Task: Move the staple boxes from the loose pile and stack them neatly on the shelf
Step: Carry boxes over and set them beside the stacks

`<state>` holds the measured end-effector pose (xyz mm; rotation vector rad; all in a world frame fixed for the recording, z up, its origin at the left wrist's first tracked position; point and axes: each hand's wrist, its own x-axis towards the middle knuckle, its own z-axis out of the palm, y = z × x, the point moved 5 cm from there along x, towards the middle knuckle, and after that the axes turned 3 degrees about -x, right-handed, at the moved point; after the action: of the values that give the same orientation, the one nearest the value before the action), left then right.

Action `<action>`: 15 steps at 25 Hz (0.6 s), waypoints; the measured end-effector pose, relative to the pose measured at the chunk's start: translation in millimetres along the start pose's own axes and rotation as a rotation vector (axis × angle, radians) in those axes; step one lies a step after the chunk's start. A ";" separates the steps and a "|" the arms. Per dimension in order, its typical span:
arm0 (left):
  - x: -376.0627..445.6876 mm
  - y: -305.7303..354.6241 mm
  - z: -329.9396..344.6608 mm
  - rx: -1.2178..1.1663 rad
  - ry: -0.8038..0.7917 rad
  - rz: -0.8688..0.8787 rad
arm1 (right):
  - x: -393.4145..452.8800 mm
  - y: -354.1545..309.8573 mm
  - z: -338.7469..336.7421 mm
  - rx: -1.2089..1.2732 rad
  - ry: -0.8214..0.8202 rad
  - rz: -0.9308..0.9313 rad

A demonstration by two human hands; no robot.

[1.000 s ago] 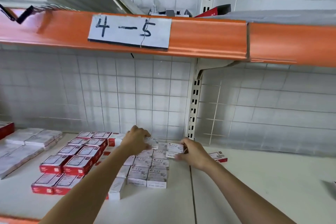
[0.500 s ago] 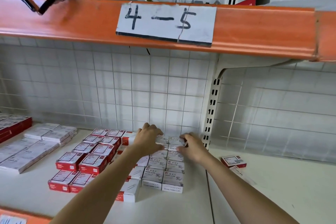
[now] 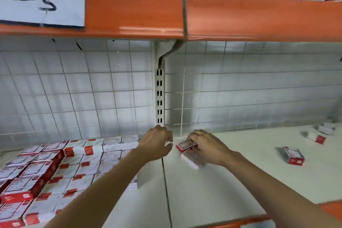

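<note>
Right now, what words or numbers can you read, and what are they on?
"- 5": handwritten in black on the white paper sign taped to the orange shelf beam; the left edge of the picture cuts it off.
Print on the stacked staple boxes: too blurred to read.
Print on the loose box: too blurred to read.

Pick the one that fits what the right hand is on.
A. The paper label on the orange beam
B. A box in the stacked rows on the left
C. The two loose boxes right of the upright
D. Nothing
C: the right hand curls over the red-edged box lying on a white box, right of the upright.
</note>
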<state>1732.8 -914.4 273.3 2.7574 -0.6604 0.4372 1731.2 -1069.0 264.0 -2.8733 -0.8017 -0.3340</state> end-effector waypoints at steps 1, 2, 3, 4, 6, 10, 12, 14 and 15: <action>8.3 16.3 7.6 -0.031 -0.014 0.018 | -12.6 15.9 -4.1 -0.009 -0.005 0.037; 15.8 32.6 16.1 -0.058 -0.030 0.033 | -26.1 31.8 -7.5 -0.016 -0.010 0.075; 23.2 49.6 24.9 -0.075 -0.043 0.053 | -40.2 47.8 -10.2 -0.020 -0.013 0.108; 30.8 66.6 33.5 -0.083 -0.054 0.075 | -54.9 63.5 -12.5 -0.023 -0.014 0.134; 43.3 95.5 49.7 -0.110 -0.087 0.100 | -81.2 89.7 -15.1 -0.023 -0.025 0.185; 70.8 160.9 86.2 -0.222 -0.138 0.089 | -134.1 152.2 -25.3 -0.002 -0.014 0.296; 81.6 191.6 104.5 -0.293 -0.168 0.061 | -155.0 183.9 -31.5 0.019 0.010 0.340; 92.2 216.4 120.7 -0.332 -0.190 0.045 | -169.1 210.3 -36.4 0.021 0.012 0.377; 99.2 230.7 129.4 -0.334 -0.200 0.039 | -176.9 224.5 -39.0 0.024 0.018 0.393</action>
<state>1736.7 -1193.9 233.1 2.4901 -0.7579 0.0497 1694.7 -1354.2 240.9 -2.9098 -0.2226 -0.2966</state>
